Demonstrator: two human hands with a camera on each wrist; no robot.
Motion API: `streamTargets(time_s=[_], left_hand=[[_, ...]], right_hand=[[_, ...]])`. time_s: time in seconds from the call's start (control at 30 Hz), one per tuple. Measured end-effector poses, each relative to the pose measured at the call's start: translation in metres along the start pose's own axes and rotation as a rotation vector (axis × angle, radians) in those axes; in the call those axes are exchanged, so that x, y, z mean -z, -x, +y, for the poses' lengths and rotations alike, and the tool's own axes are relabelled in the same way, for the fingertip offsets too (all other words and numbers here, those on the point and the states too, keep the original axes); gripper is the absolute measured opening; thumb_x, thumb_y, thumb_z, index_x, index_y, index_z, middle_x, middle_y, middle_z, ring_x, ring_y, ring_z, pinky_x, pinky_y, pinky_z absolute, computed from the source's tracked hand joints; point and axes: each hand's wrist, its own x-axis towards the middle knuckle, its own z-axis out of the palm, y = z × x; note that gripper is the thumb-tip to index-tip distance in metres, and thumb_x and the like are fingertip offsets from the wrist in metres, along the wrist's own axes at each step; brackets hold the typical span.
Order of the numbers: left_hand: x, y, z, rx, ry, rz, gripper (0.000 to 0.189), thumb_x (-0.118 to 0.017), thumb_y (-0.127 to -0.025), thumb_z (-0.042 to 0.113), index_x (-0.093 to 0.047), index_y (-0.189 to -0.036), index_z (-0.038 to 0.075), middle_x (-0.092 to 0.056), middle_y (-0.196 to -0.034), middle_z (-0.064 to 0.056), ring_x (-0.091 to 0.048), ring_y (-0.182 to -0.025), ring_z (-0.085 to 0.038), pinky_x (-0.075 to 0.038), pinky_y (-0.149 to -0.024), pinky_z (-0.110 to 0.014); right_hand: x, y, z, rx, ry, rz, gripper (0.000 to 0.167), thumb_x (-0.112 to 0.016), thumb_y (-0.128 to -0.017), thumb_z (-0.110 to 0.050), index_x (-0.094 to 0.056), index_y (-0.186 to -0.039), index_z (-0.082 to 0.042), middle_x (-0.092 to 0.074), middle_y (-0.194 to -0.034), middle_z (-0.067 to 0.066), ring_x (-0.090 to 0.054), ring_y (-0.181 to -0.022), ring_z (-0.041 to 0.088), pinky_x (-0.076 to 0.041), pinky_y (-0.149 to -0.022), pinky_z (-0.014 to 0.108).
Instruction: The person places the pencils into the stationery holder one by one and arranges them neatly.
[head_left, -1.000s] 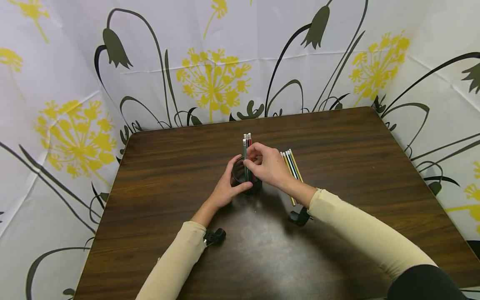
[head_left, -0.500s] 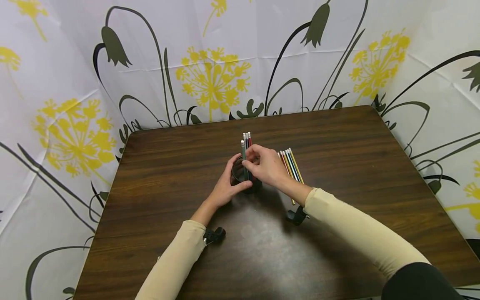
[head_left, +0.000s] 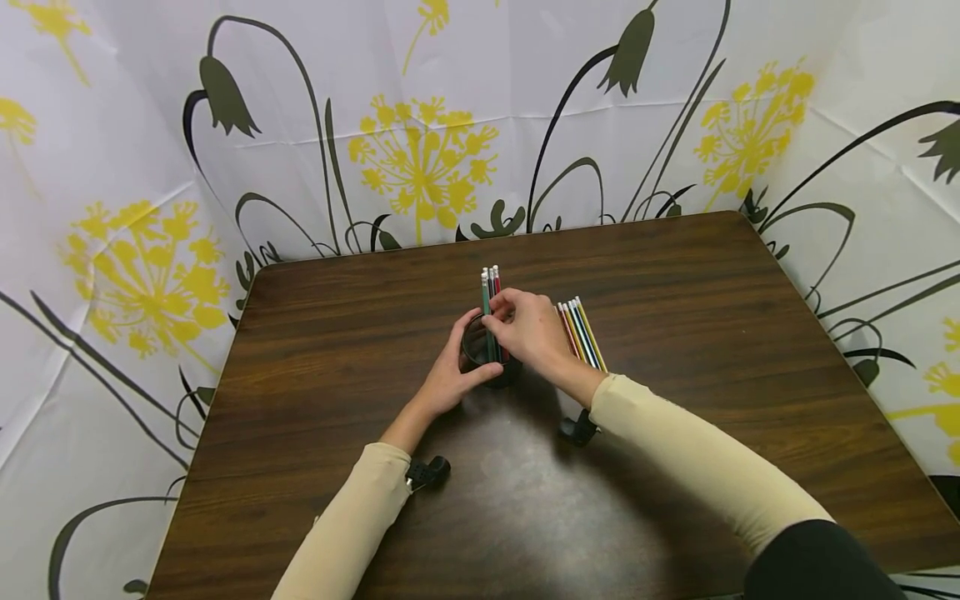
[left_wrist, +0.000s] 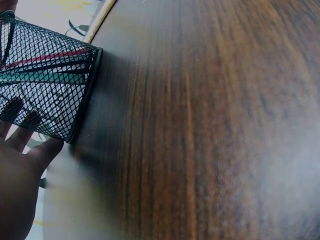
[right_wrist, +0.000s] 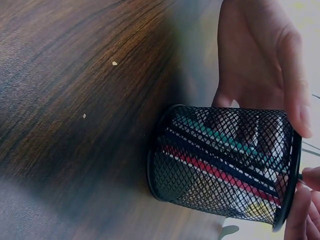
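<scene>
A black mesh pencil cup [right_wrist: 220, 165] stands upright on the table. My left hand [head_left: 448, 375] wraps round its left side, thumb at the front near the rim. Inside, several pencils lean together; green and red ones show through the mesh in both wrist views. With thumb and fingers, my right hand [head_left: 534, 332] pinches a green pencil [head_left: 486, 296] at the cup's mouth, its white eraser end up and its lower part within the cup. Just behind it rise the eraser ends of other pencils [head_left: 496, 278], one of them red. Some right fingertips are hidden in the head view.
To the right of the cup, several pencils [head_left: 582, 333] lie side by side on the brown wooden table [head_left: 675, 333], partly covered by my right forearm. A flower-patterned cloth [head_left: 420, 67] hangs behind the table. Wrist cameras are strapped under both wrists.
The green pencil's top has shifted slightly left and risen a little, closer to the other erasers. My right forearm has moved slightly left. The left hand has kept its hold on the cup.
</scene>
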Motion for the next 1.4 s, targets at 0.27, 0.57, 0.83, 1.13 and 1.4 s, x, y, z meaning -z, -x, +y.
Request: streamTargets(time_s=[0.27, 0.57, 0.83, 1.13, 1.4], left_hand=[[0.000, 0.000, -0.002, -0.003, 0.034, 0.002, 0.082, -0.067, -0.091, 0.002, -0.016, -0.154, 0.009, -0.034, -0.150, -0.019, -0.040, -0.133, -0.039, -0.034, -0.105, -0.059], [0.000, -0.001, -0.002, 0.011, 0.022, 0.008, 0.082, -0.068, -0.091, 0.003, -0.017, -0.154, 0.010, -0.036, -0.149, -0.018, -0.043, -0.131, -0.038, -0.035, -0.105, -0.058], [0.001, -0.001, -0.002, 0.030, 0.007, 0.009, 0.082, -0.069, -0.091, 0.005, -0.016, -0.155, 0.011, -0.036, -0.150, -0.017, -0.042, -0.131, -0.036, -0.035, -0.106, -0.056], [0.002, -0.002, -0.005, 0.014, 0.031, 0.013, 0.083, -0.069, -0.090, 0.005, -0.017, -0.154, 0.011, -0.037, -0.148, -0.017, -0.044, -0.129, -0.039, -0.035, -0.104, -0.059], [0.000, -0.002, -0.002, 0.012, 0.021, 0.019, 0.083, -0.069, -0.090, 0.002, -0.016, -0.154, 0.008, -0.033, -0.149, -0.021, -0.040, -0.131, -0.040, -0.033, -0.105, -0.061]], right_hand=[[-0.007, -0.004, -0.003, -0.004, 0.092, 0.070, 0.014, -0.076, -0.086, -0.025, -0.074, -0.093, -0.014, -0.071, -0.075, -0.007, -0.062, -0.064, 0.007, -0.049, -0.056, 0.027], [-0.010, -0.006, -0.005, 0.000, 0.142, 0.128, 0.012, -0.076, -0.085, -0.026, -0.076, -0.088, -0.014, -0.070, -0.072, -0.007, -0.063, -0.062, 0.009, -0.049, -0.054, 0.029], [-0.011, -0.007, -0.004, 0.012, 0.153, 0.118, 0.013, -0.076, -0.085, -0.026, -0.076, -0.088, -0.013, -0.070, -0.073, -0.005, -0.062, -0.062, 0.010, -0.049, -0.054, 0.028], [-0.010, -0.010, -0.004, 0.008, 0.145, 0.107, 0.011, -0.076, -0.085, -0.025, -0.075, -0.084, -0.014, -0.070, -0.073, -0.005, -0.063, -0.064, 0.011, -0.050, -0.055, 0.029], [0.009, -0.008, 0.004, -0.004, -0.023, 0.128, 0.027, -0.070, -0.090, -0.040, -0.073, -0.080, -0.015, -0.064, -0.063, -0.008, -0.057, -0.053, 0.006, -0.046, -0.051, 0.027]])
